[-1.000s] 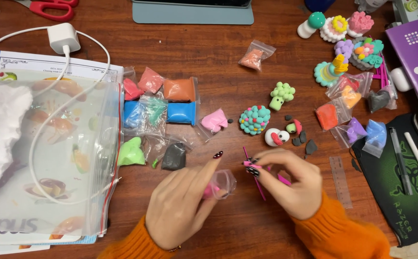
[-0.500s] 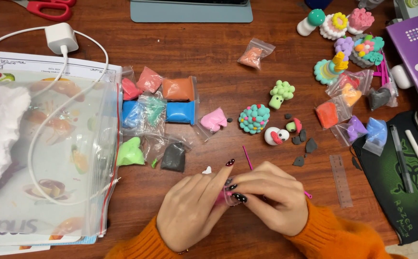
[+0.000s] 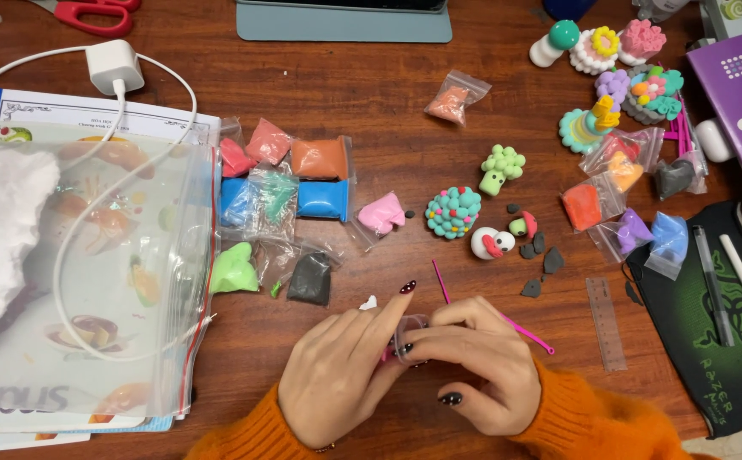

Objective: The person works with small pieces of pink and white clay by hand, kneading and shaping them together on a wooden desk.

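From my remote feed, far left: a clear zip bag (image 3: 132,281) over papers, white charger cable (image 3: 73,247) looped across it. Next, bagged clay pieces, green (image 3: 234,271) and black (image 3: 309,279). Left hand (image 3: 341,379), fingers curled, pinching a small clear bag of pink clay (image 3: 405,336) low centre on the wooden table (image 3: 371,94). Right hand (image 3: 477,366) pinches the same bag; a thin pink stick (image 3: 520,328) lies just beside it. Right: teal dotted clay ball (image 3: 453,212), clear ruler (image 3: 605,322).
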